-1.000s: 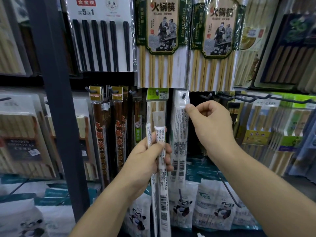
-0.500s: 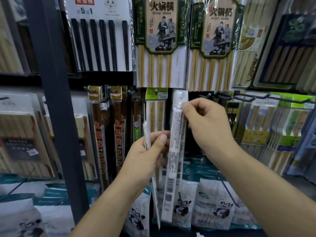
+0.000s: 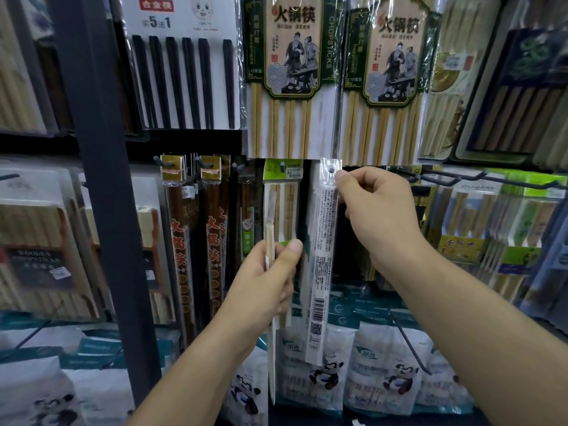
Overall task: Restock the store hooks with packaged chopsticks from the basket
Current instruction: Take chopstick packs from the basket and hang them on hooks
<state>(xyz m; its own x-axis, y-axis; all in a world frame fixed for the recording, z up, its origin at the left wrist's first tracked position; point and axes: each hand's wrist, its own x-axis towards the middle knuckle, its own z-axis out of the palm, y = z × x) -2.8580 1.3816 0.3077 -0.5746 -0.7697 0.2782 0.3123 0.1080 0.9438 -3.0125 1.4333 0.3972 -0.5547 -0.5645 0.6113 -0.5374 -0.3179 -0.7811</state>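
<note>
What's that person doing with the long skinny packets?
A person is filling up a shop's chopstick display. Their right hand pinches the top of a clear chopstick packet with its fingers, and the hole near the packet's top seems to sit right at a hook on the rack. Their left hand holds a second packet lower down, waiting. Other chopstick packs already hang all around.

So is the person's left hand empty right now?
No: the left hand grips a slim chopstick pack, seen edge-on, while the right hand pinches a white pack at its top.
</note>
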